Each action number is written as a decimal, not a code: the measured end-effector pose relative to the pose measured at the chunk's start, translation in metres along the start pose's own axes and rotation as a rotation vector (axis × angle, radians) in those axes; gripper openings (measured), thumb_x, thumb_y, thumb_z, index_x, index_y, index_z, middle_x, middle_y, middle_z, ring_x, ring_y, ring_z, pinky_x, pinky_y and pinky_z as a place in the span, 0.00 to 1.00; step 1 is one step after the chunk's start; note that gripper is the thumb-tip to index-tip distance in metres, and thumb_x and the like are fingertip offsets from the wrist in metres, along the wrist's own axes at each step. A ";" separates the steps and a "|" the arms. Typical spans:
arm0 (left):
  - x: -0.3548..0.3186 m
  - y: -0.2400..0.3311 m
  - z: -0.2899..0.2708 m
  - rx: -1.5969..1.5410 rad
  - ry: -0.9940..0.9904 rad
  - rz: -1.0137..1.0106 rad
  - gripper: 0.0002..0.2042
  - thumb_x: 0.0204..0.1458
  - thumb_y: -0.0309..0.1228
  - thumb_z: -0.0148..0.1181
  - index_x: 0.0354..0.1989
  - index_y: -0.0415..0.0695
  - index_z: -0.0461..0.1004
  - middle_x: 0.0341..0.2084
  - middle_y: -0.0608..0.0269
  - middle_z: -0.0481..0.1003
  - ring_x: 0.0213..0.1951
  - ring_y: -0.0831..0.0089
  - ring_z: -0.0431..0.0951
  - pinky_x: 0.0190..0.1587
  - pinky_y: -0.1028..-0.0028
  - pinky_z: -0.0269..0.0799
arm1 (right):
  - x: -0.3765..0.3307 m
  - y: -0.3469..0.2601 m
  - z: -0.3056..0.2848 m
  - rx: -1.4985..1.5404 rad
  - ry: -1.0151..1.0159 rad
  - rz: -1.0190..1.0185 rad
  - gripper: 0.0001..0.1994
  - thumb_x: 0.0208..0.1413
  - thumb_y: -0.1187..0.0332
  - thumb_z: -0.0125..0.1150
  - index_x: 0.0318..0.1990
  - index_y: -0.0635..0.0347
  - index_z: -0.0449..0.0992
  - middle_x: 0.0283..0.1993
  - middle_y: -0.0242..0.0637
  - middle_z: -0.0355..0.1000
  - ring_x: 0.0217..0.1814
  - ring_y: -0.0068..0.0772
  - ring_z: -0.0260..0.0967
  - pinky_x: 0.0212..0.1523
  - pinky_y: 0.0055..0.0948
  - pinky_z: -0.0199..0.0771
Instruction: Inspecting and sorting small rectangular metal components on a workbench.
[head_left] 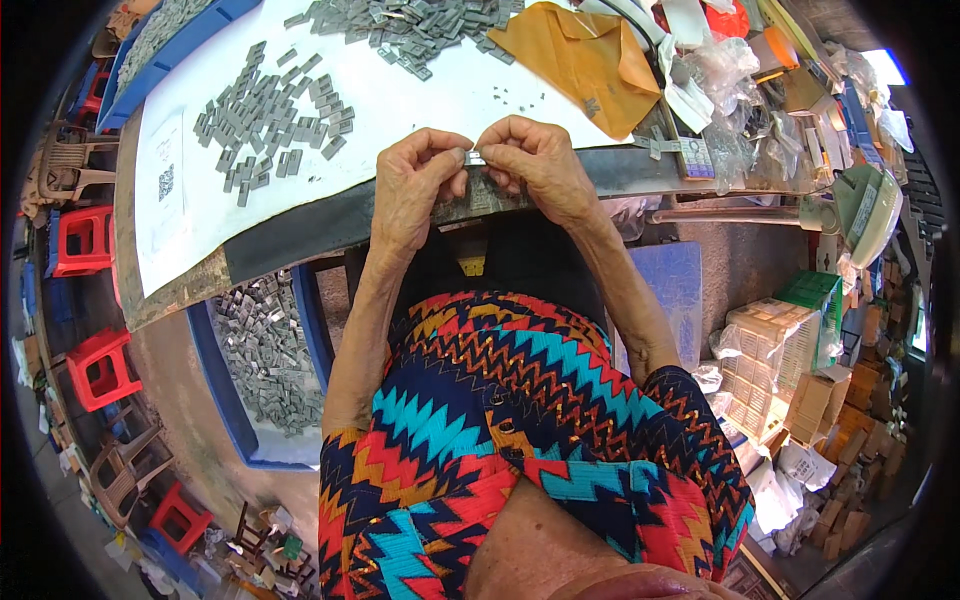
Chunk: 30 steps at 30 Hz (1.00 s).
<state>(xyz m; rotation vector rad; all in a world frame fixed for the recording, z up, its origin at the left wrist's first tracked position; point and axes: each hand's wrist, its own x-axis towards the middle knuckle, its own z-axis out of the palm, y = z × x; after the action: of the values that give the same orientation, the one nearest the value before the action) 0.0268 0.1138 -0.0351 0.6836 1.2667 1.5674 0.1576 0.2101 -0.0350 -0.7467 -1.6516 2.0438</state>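
Note:
Between my two hands, over the table's near edge, is a small grey rectangular metal piece (474,157) with a light middle. The thumb and forefinger of my left hand (416,180) pinch its left end. My right hand (540,168) pinches the other end the same way, its remaining fingers curled in. On the white sheet (350,110) beyond my left hand lies a loose spread of similar grey pieces (270,120). A denser heap of them (420,30) sits at the far side. Tiny dark bits (518,98) are scattered beyond my right hand.
Brown paper (575,65) and clear plastic bags (725,75) lie at the far right of the table. Below its left side stands a blue tray (225,390) of grey pieces. A lamp (865,215) juts in from the right. Red stools (100,370) stand at left.

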 end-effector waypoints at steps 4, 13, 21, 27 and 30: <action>-0.001 0.000 -0.001 0.013 0.005 0.011 0.05 0.47 0.22 0.51 0.30 0.34 0.72 0.15 0.67 0.69 0.17 0.84 0.66 0.19 0.87 0.59 | 0.001 0.001 0.002 0.004 0.002 0.004 0.04 0.49 0.74 0.54 0.32 0.65 0.70 0.21 0.27 0.64 0.19 0.13 0.57 0.18 0.12 0.54; -0.005 0.002 -0.002 0.291 -0.018 0.082 0.08 0.48 0.23 0.50 0.35 0.34 0.72 0.15 0.66 0.70 0.19 0.84 0.69 0.22 0.85 0.63 | 0.003 0.004 0.002 -0.003 0.035 0.006 0.04 0.46 0.74 0.56 0.28 0.66 0.71 0.19 0.28 0.65 0.18 0.14 0.59 0.15 0.13 0.56; -0.011 0.003 -0.004 0.553 0.025 0.209 0.09 0.45 0.23 0.56 0.36 0.35 0.72 0.22 0.61 0.73 0.21 0.80 0.72 0.25 0.81 0.68 | 0.004 0.001 0.007 -0.091 0.062 -0.010 0.03 0.47 0.74 0.55 0.27 0.64 0.71 0.18 0.24 0.63 0.17 0.12 0.55 0.16 0.12 0.52; -0.011 0.002 -0.008 0.751 -0.009 0.355 0.08 0.47 0.24 0.56 0.36 0.35 0.72 0.24 0.63 0.73 0.23 0.82 0.71 0.25 0.82 0.67 | 0.005 -0.001 0.006 -0.022 0.050 0.033 0.02 0.43 0.76 0.54 0.26 0.66 0.71 0.17 0.27 0.64 0.16 0.13 0.57 0.14 0.13 0.54; -0.012 0.004 -0.009 0.813 -0.003 0.424 0.07 0.47 0.23 0.56 0.35 0.35 0.72 0.25 0.61 0.73 0.24 0.79 0.71 0.26 0.80 0.67 | 0.007 -0.001 0.007 0.004 0.025 0.043 0.02 0.44 0.76 0.54 0.26 0.66 0.71 0.17 0.27 0.64 0.15 0.13 0.56 0.14 0.13 0.54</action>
<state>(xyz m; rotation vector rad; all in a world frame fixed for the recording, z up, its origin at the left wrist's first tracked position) 0.0217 0.0988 -0.0321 1.5418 1.8537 1.3245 0.1481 0.2093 -0.0343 -0.8108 -1.6306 2.0579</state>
